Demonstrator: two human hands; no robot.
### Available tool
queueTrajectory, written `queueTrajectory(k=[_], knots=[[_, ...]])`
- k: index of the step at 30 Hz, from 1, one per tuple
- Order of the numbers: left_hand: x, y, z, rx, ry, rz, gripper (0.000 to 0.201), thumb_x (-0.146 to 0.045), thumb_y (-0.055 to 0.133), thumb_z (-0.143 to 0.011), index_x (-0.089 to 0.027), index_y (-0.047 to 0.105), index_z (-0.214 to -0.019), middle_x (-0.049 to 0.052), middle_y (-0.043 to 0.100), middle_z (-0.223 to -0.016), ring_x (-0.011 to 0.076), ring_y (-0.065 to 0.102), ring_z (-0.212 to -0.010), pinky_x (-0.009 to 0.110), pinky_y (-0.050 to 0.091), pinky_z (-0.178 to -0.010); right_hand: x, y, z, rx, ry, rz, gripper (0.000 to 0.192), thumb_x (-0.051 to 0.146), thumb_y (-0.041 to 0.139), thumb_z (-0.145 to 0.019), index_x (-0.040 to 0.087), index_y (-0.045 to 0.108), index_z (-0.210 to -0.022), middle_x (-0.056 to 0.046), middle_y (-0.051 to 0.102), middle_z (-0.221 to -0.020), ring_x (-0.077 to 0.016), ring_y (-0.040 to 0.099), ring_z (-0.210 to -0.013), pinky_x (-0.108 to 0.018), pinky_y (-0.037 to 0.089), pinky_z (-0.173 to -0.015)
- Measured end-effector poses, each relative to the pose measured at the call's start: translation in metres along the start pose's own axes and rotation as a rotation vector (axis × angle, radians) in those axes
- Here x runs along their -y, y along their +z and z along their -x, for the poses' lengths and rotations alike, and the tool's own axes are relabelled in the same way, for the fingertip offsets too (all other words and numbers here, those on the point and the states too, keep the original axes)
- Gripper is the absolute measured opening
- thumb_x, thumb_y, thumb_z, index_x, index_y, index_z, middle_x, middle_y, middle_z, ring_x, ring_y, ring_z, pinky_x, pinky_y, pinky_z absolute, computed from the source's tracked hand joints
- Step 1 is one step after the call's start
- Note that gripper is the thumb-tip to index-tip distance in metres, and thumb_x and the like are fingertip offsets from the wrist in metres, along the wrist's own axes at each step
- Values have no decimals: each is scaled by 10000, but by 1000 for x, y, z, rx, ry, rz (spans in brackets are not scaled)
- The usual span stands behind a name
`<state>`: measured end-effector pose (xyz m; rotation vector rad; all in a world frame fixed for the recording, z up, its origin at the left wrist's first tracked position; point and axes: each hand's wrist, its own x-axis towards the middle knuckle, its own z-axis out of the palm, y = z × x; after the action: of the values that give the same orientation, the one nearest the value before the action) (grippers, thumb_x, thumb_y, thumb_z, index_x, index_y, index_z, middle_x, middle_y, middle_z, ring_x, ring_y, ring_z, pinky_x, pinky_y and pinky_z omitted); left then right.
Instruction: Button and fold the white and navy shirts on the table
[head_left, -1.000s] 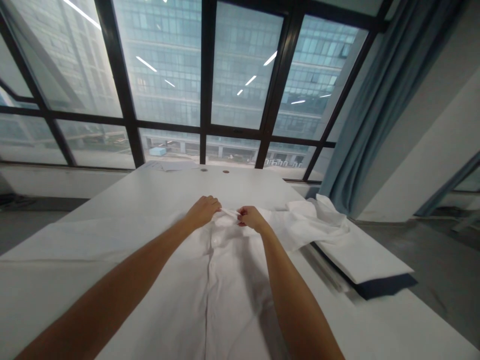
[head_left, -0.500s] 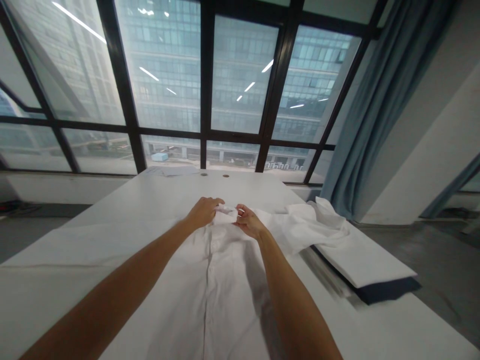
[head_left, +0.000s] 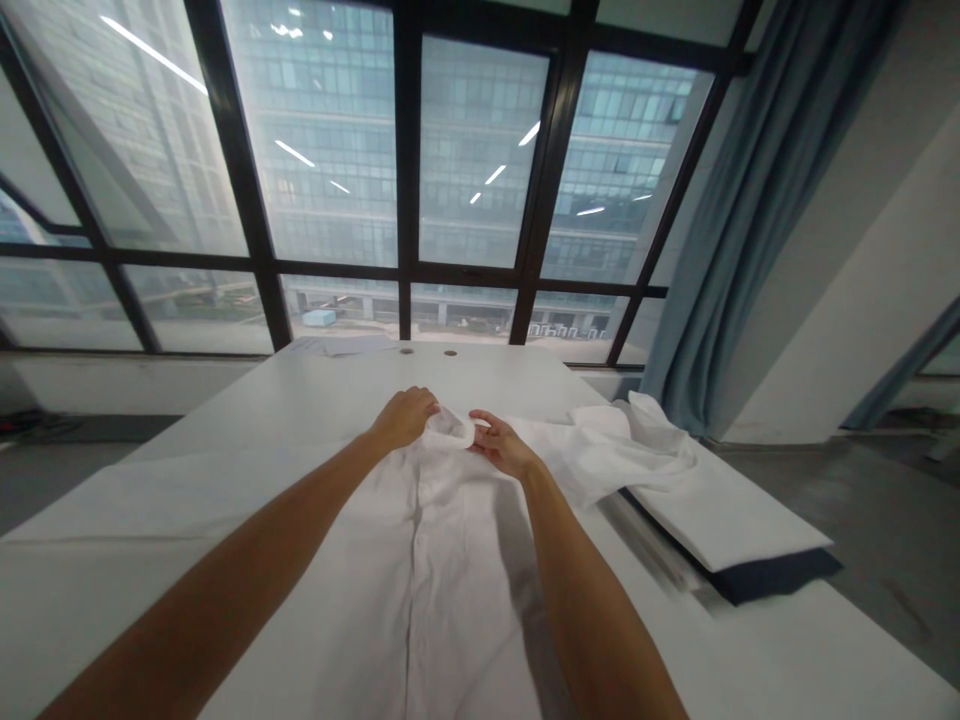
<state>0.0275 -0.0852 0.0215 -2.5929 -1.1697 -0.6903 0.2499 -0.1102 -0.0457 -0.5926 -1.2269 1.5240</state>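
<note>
With our left hand (head_left: 405, 417) and right hand (head_left: 501, 445) both pinching the collar (head_left: 452, 428) of the white shirt (head_left: 442, 580) laid flat on the table (head_left: 315, 385), uneven tugging could wrinkle its smoothed front.

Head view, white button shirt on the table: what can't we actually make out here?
- White button-up shirt: hem cut off by the bottom edge; the forearms cover parts of both sides.
- Collar: partly hidden by the left hand and right hand; the fingertip grip is unclear.
- Two small round marks on the white table: too small to identify.
- Dark flat object under white cloth: mostly covered.
</note>
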Motion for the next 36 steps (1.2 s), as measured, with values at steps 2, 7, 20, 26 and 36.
queueTrajectory(k=[2,7,20,26,36], knots=[[-5,-2,3,-93,-48,13,172,-269,467,-939,-181,615,-930,59,632,-973,211,546,-952,351,419,-840,0,2,-1,3,-74,-27,472,240,807,-601,251,537,-988,61,553,-716,-107,555,-684,-283,476,-744],[-33,8,22,-109,-107,174,221,-369,514,-909,-186,637,-895,53,650,-930,195,587,-893,321,454,-819,-11,8,-9,-31,-149,-13,351,265,801,-616,245,533,-843,47,554,-738,-106,535,-674,-265,474,-695],[-44,40,41,76,-192,92,316,-376,417,-962,-168,607,-1105,107,667,-1121,250,598,-1050,387,442,-886,-1,-10,-16,-224,-271,589,129,261,595,-675,195,626,-781,14,570,-742,-131,517,-708,-274,448,-696],[-54,24,44,105,-68,3,270,-293,403,-972,-160,638,-977,92,699,-980,229,617,-924,357,428,-790,27,7,-5,-4,-363,997,315,110,511,-766,234,727,-959,-74,542,-1144,-178,543,-1004,-301,465,-789],[-56,18,51,184,-16,-38,231,-317,495,-942,-160,664,-962,89,706,-981,237,624,-939,376,400,-824,44,36,5,122,-286,1483,518,-71,487,-705,269,737,-1005,-58,519,-1074,-165,522,-970,-321,414,-913]])
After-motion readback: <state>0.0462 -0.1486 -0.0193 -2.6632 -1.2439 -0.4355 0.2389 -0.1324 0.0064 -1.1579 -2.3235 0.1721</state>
